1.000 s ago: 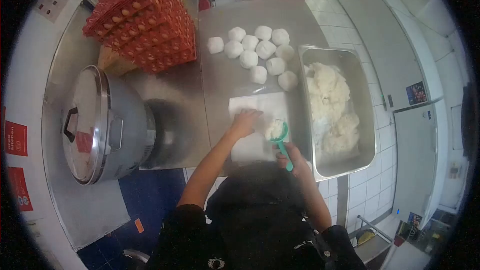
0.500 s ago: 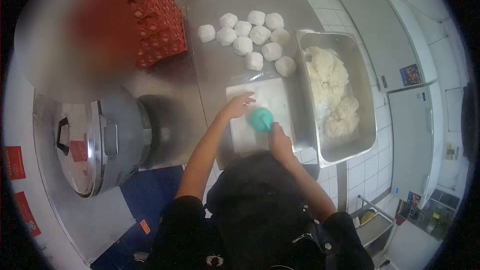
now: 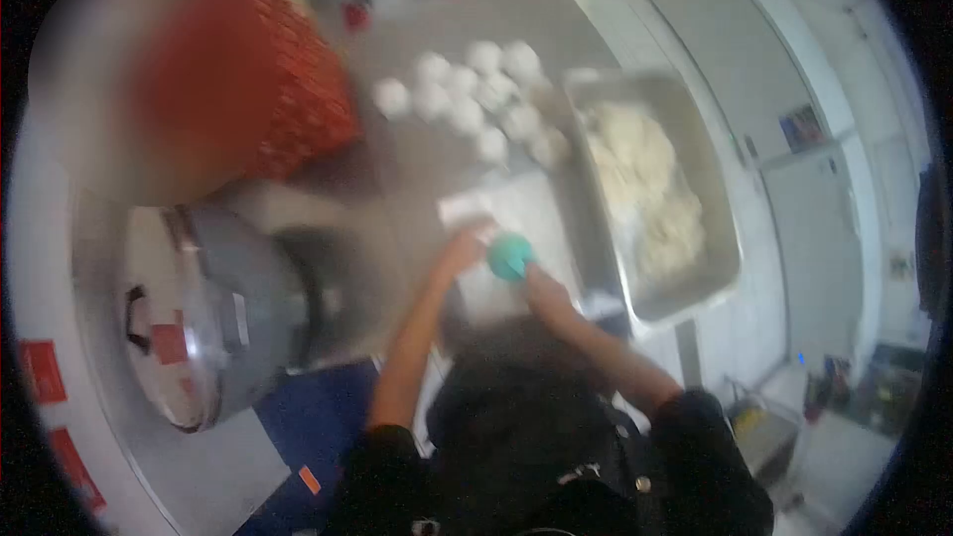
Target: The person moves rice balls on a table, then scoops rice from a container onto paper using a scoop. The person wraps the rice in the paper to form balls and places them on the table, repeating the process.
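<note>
The view is motion-blurred. My right hand [image 3: 543, 288] grips a green scoop [image 3: 510, 257], turned face down on a white sheet [image 3: 521, 213] on the steel counter. My left hand [image 3: 465, 246] rests on the sheet's left part, right beside the scoop, fingers spread. Just right of the sheet stands a steel tray [image 3: 685, 283] of cooked white rice [image 3: 643, 189]. Several white rice balls [image 3: 467, 89] lie on the counter beyond the sheet.
A large steel pot with a lid [image 3: 204, 323] stands at the left. Red egg trays [image 3: 298, 79] are stacked at the back left, partly under a blurred patch. White tiled wall runs along the right. Blue floor [image 3: 308, 417] shows below the counter.
My right hand brought the rice-filled scoop over the sheet and flipped it face down. The camera has swung, blurring the scene and tilting the view.
</note>
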